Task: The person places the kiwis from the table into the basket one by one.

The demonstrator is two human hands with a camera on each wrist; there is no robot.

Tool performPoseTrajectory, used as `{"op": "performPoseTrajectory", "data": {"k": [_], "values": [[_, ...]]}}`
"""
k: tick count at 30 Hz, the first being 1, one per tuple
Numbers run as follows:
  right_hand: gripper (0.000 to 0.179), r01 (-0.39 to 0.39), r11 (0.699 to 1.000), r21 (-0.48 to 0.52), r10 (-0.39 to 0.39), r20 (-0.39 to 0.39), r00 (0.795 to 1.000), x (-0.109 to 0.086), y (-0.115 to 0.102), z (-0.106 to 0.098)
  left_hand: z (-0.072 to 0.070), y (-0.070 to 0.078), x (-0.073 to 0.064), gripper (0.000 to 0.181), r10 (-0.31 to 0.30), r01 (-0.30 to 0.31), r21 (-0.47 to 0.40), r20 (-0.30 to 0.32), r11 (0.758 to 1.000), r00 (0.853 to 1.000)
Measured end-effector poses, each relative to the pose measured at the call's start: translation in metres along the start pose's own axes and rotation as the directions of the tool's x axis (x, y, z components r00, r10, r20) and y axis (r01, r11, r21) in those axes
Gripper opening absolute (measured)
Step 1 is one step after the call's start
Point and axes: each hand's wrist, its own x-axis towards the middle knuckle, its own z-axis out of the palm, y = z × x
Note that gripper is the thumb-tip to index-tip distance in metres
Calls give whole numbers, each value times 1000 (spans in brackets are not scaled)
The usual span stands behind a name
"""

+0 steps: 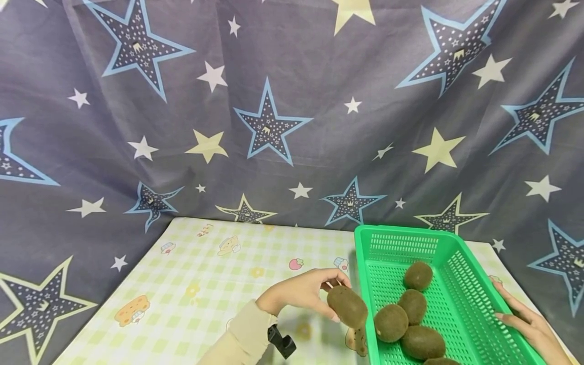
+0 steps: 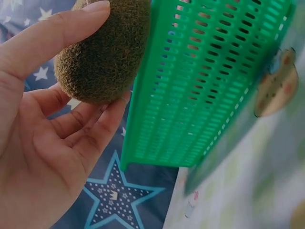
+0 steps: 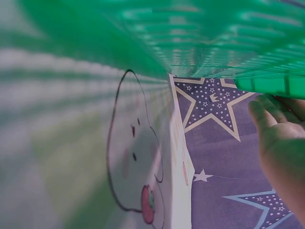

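Note:
My left hand (image 1: 310, 294) holds a brown, fuzzy kiwi (image 1: 348, 307) between thumb and fingers, beside the left rim of a green plastic basket (image 1: 365, 284). In the left wrist view, the thumb lies over the held kiwi (image 2: 107, 57) and the fingers support its other side, with the basket's slotted wall (image 2: 190, 95) close by. Several more kiwis (image 1: 423, 342) lie inside the basket, toward its left side. At the right rim, my right hand (image 1: 529, 324) grips the basket, thumb over the edge and fingers along the outside.
The basket stands on a table with a green-and-white checked cloth (image 1: 205, 294) printed with cartoon figures. Behind the table hangs a dark curtain (image 1: 319, 162) with stars. A black strap mount (image 1: 282, 342) sits on the left wrist.

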Motion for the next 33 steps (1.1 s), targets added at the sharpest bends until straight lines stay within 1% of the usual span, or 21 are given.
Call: {"op": "performPoseTrajectory", "data": {"k": [2,4,5,7,10,15,20,24,28,33], "values": [[62,-11,1000,-2,11,-1,1000,0,0,-1,0,2,4,52,16,-16,-1,-4,1000,1000],[63,-24,1000,-15,24,-1,1000,1,0,-1,1,4,7,52,20,-20,-1,-9,1000,1000],[63,-26,1000,-17,26,2,1000,1,0,-2,1,6,9,52,20,-20,0,-13,1000,1000],[65,-26,1000,-10,26,9,1000,2,1,-2,3,0,13,53,13,-13,-4,-22,1000,1000],[66,-26,1000,5,26,17,1000,3,2,-3,5,2,16,51,2,-2,-3,-42,1000,999],[66,-41,999,16,40,19,999,3,1,-3,10,6,20,50,-3,6,29,-82,1000,997],[66,-49,998,37,48,18,999,3,-1,-2,14,12,28,49,6,-1,44,-105,999,994],[65,-51,997,54,50,11,999,1,-1,-1,17,16,35,49,22,-18,44,-103,999,994],[65,-46,997,64,46,13,999,1,-1,-1,22,19,44,47,39,-34,65,-89,997,995],[64,-40,997,65,39,14,999,1,0,-1,28,22,53,46,31,-24,104,-71,994,997]]}}
